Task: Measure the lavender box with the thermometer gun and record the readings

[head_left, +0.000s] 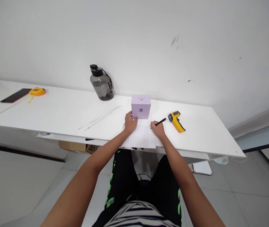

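A handwritten sheet of paper [142, 136] lies at the table's front edge and slightly overhangs it. My right hand [158, 128] is closed round a black pen [161, 121], its tip down at the sheet's upper right. At the sheet's upper left rests my left hand [130, 123], fingers and thumb apart at the lower left corner of a light purple box [141, 107]. Whether it presses on the box or only touches it, I cannot tell. The box stands upright just behind the paper. To the right lies a yellow and black infrared thermometer [177, 121].
A dark translucent water bottle [102, 84] stands by the wall. Farther left on the white table [68, 110] lie an orange tape measure [37, 91] and a flat black object [16, 95]. Below the table are a cardboard box [74, 146] and a white board-like item [202, 167].
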`<act>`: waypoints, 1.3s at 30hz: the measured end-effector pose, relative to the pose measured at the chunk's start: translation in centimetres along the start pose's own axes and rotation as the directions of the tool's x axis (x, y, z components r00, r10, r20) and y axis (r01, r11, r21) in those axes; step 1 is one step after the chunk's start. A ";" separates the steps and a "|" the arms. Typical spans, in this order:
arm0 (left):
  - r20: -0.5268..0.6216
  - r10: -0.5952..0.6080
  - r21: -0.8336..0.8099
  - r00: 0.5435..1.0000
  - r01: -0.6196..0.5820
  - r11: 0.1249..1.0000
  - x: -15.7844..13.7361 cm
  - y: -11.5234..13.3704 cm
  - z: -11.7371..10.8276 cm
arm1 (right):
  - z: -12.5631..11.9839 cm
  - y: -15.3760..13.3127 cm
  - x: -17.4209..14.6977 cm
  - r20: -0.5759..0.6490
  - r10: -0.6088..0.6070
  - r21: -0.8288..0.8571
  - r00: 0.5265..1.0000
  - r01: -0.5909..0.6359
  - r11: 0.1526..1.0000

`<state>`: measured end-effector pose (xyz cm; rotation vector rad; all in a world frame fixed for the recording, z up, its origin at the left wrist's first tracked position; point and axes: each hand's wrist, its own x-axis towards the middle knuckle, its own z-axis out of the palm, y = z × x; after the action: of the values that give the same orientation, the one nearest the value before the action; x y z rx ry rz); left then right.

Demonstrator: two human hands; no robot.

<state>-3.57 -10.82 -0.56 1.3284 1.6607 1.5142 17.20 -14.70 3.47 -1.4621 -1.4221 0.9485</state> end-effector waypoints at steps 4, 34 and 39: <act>-0.002 -0.013 -0.050 1.000 0.012 0.999 0.0 0.1 -0.1 | -0.1 0.0 -0.1 -0.072 -0.012 0.031 0.997 0.015 0.999; -0.037 -0.106 -0.138 0.994 0.100 0.985 -0.2 1.8 -0.6 | -0.3 -0.1 0.0 -0.112 0.011 0.077 0.994 -0.003 0.997; -0.061 -0.128 -0.139 0.990 0.119 0.983 -0.2 1.7 -0.7 | -0.4 0.0 0.1 -0.094 0.016 0.074 0.995 -0.009 0.997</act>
<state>-3.57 -11.45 1.15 1.0935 1.6198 1.5847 17.57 -14.61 3.64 -1.4435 -1.2982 0.9179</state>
